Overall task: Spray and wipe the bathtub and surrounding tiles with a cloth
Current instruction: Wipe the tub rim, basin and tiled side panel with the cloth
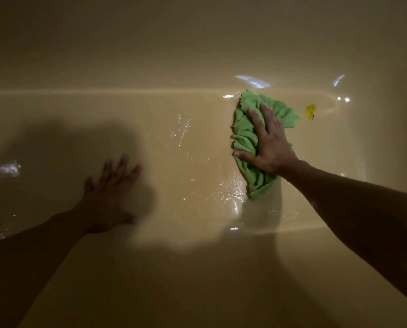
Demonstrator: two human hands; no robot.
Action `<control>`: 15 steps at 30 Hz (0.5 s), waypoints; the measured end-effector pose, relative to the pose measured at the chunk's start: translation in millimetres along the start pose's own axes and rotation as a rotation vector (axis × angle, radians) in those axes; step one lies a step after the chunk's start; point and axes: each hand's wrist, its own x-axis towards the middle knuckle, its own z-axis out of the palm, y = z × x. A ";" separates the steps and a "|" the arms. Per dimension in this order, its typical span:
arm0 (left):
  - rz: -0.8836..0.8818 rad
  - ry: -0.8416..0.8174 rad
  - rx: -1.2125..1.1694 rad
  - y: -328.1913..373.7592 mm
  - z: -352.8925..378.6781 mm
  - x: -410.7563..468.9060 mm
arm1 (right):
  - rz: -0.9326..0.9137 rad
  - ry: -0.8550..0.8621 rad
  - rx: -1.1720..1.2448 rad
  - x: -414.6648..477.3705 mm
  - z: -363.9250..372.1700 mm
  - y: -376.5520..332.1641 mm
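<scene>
Tub [197, 280], near wall: closest to you and the largest item; cream, glossy, shadowed. Its floor lies beyond, lit, ending at a bright crease where the far wall [197, 43] rises.

Wet patch [209, 185]: streaks and droplets across the middle of the floor.

Cloth [244, 138]: green, bunched, lying on the floor right of centre. Its top edge is almost at the far crease and its lower end is in the wet patch.

Right hand [271, 143]: flat on the cloth, fingers straight and spread, pressing rather than gripping; nothing is closed in it.

Left hand [110, 197]: fingers spread and straight, holding nothing, low over or on the floor in shadow; contact cannot be told.

Scrap [310, 111]: small, yellow, just right of the cloth, apart from it.

Step in hand, as judged: wiping the floor. Keep your palm weight over the cloth's middle so the loose lower tail does not drag behind, and overlap passes through the wet patch.

Room: open floor runs left towards your left hand. The far crease and the curved right end are close, so work leftwards, then run the cloth along the crease.
</scene>
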 end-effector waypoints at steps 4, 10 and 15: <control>0.001 0.009 0.003 -0.7 -0.4 -0.7 | -0.010 0.088 0.030 -18.1 29.1 -35.5; 0.007 0.077 -0.091 -3.7 3.2 -9.5 | 0.026 0.135 0.006 -13.4 66.1 -112.4; -0.098 0.130 -0.182 -8.5 10.9 -20.1 | -0.056 0.113 0.045 8.9 82.6 -184.3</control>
